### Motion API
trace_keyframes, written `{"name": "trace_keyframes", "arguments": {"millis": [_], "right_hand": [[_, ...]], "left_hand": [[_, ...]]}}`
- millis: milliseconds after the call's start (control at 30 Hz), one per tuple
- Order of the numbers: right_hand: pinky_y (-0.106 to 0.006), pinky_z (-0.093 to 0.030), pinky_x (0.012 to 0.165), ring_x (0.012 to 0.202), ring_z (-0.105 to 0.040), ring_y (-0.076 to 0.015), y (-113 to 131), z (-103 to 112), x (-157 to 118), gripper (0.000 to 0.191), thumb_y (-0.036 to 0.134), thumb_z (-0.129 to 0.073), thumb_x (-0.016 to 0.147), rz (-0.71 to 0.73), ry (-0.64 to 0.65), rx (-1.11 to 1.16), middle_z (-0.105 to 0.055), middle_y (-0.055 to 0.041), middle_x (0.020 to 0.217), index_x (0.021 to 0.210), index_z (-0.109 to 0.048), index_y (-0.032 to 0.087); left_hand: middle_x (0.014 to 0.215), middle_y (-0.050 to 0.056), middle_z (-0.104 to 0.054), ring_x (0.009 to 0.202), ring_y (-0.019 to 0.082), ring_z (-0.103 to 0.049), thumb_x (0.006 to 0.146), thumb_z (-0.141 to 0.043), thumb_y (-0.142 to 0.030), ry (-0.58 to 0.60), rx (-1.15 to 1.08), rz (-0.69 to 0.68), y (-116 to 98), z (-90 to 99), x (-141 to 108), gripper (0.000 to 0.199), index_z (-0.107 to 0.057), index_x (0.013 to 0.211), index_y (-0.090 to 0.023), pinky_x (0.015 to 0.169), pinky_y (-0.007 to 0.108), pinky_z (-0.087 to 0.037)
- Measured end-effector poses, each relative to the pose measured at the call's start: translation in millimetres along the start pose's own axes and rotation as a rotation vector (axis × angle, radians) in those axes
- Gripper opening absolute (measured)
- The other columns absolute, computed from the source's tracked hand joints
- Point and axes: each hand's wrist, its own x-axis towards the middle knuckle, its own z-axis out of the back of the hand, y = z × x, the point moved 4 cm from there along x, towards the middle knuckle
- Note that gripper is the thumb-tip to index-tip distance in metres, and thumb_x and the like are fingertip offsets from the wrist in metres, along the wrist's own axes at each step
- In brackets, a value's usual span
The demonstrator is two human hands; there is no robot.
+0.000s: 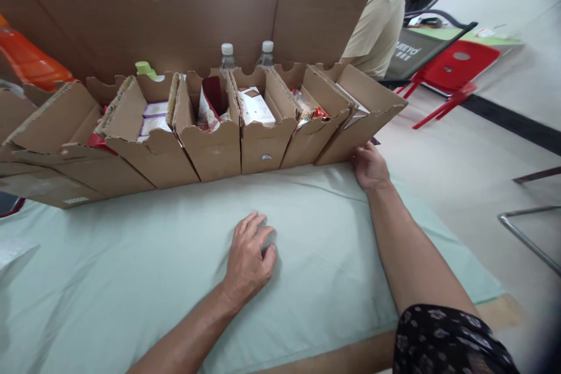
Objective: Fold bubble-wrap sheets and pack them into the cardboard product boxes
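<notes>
Corrugated cardboard bins stand side by side along the far part of a pale green cloth [315,228], their rims cut in shallow scallops and their sloping side walls showing rough, fluted edges. The rightmost bin [350,139] stands at the right end of the row, a flat white item [357,106] inside it. The right hand [370,166] is at this bin's lower near right corner, fingers bent toward the cardboard; whether it grasps the bin or only touches it, I cannot tell, as the fingertips are partly hidden. The left hand [250,254] is released, palm down, fingers loosely curled, on or just above the softly creased cloth near the middle.

In the other bins are shiny crinkled wrappers [312,117], a smooth white box [258,108], a red printed packet [209,105] and purple-edged white packs [154,118]. Two clear bottles with white caps [227,57] rise behind the row, before a tall brown cardboard panel [197,6].

The cloth spreads between the left hand and the bins' straight front edges, with a strip of wood [346,356] along the near edge. To the right, beyond the cloth, smooth pale floor [460,158] stretches toward a red plastic chair [464,64].
</notes>
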Motion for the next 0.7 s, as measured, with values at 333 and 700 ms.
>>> {"name": "trace_keyframes", "arguments": {"millis": [333, 700], "right_hand": [[-0.045, -0.047, 0.118, 0.129, -0.062, -0.0262, 0, -3, -9, 0.049, 0.034, -0.073, 0.063, 0.076, -0.01, -0.027, -0.074, 0.0019, 0.128, 0.112, -0.067, 0.03], [-0.043, -0.047, 0.118, 0.132, -0.061, -0.0267, 5, 1, -17, 0.05, 0.047, -0.078, 0.066, 0.103, 0.011, -0.076, -0.075, -0.0015, 0.126, 0.111, -0.069, 0.028]], "left_hand": [[0.135, 0.014, -0.071, 0.138, 0.036, -0.058, 0.085, -0.058, -0.01, -0.004, -0.011, 0.01, -5, -2.4, 2, 0.03, -0.073, 0.109, -0.02, 0.114, 0.06, -0.05], [0.135, 0.013, -0.072, 0.137, 0.035, -0.06, 0.087, -0.056, -0.011, 0.004, 0.031, -0.021, -13, -12.3, 6, 0.03, -0.073, 0.111, -0.02, 0.112, 0.058, -0.052]]}}
